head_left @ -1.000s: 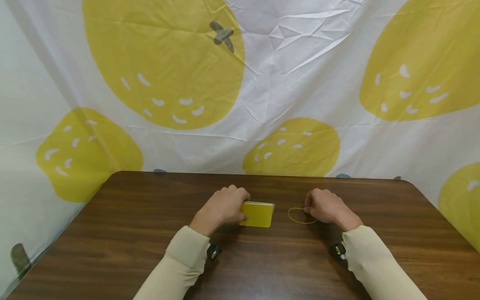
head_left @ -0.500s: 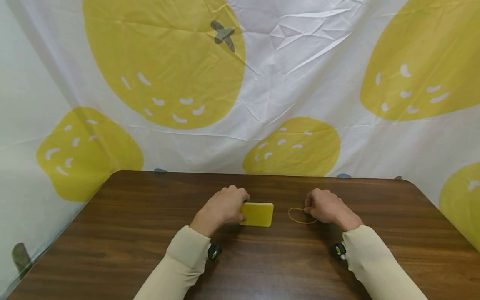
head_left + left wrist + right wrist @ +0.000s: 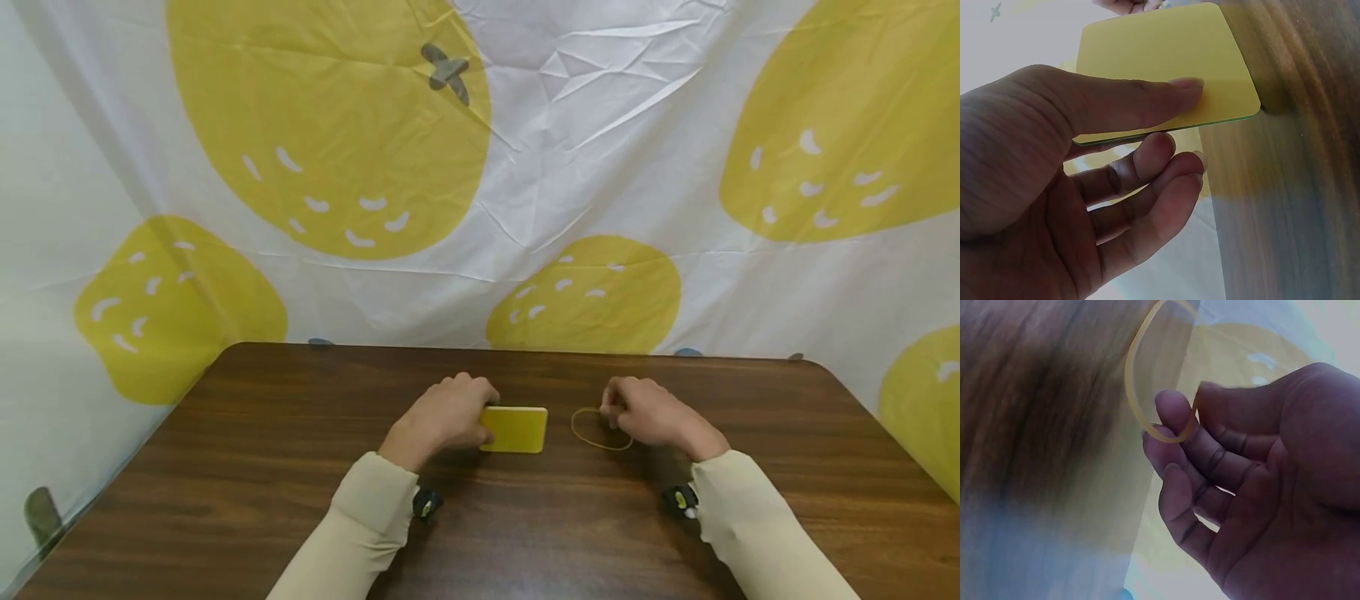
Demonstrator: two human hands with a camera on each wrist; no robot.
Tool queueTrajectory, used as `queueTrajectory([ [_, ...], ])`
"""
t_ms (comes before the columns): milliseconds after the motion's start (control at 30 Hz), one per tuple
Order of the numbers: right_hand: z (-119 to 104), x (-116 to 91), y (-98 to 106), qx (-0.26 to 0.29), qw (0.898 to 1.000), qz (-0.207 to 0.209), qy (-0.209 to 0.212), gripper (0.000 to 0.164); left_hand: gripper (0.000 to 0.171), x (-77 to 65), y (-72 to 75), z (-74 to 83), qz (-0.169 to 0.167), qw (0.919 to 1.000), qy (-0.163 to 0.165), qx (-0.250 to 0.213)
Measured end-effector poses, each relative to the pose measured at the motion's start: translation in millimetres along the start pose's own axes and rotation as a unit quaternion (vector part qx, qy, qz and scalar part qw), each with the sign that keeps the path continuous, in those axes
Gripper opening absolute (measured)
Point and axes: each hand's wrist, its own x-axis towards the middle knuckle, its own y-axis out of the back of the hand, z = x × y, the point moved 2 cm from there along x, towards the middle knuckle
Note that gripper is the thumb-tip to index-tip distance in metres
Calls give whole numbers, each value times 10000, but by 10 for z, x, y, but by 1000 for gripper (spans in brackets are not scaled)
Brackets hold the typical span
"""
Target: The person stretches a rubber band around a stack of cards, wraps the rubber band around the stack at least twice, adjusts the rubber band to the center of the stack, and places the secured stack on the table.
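Observation:
A thin stack of yellow cards (image 3: 516, 430) with rounded corners is pinched at its left end by my left hand (image 3: 448, 417). In the left wrist view, the thumb lies flat across the yellow top card (image 3: 1160, 50), and a green layer shows along the lower edge. The other fingers curl beneath. To the right, my right hand (image 3: 649, 410) pinches a yellow rubber band (image 3: 587, 441), which hangs as a loose loop toward the cards without touching them. The right wrist view shows the rubber band (image 3: 1130, 378) between thumb and fingers, partly hidden by them.
Both hands are over a dark brown wooden table (image 3: 300, 467) with rounded far corners. Behind it hangs a white cloth (image 3: 600, 150) printed with big yellow fruit. A small dark device sits on each wrist, by the cream sleeves (image 3: 375, 500).
My right hand has shifted slightly left, and the rubber band's loop now hangs more tilted. The card stack has turned a little in my left hand, hiding its green edge from the head view.

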Motion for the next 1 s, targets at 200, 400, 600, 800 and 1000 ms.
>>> queueTrajectory([
  [200, -6, 3, -15, 57, 9998, -208, -56, 8, 31, 11, -7, 2, 50, 10000, -20, -60],
  [400, -9, 1, -13, -136, 9997, -203, -60, 6, 33, 10, -15, 12, 79, 9999, -27, -134],
  [600, -12, -14, 16, -121, 9995, -283, 57, 10, 33, 11, -28, 14, 32, 10000, -18, -91],
  [800, -9, -20, 109, 626, 9973, -305, 249, 19, 27, 29, -34, -1, 37, 9999, -121, -111],
  [1000, -83, -64, 248, 1829, 9827, 157, 242, 26, 17, 38, 0, -65, 188, 9975, -481, -483],
])
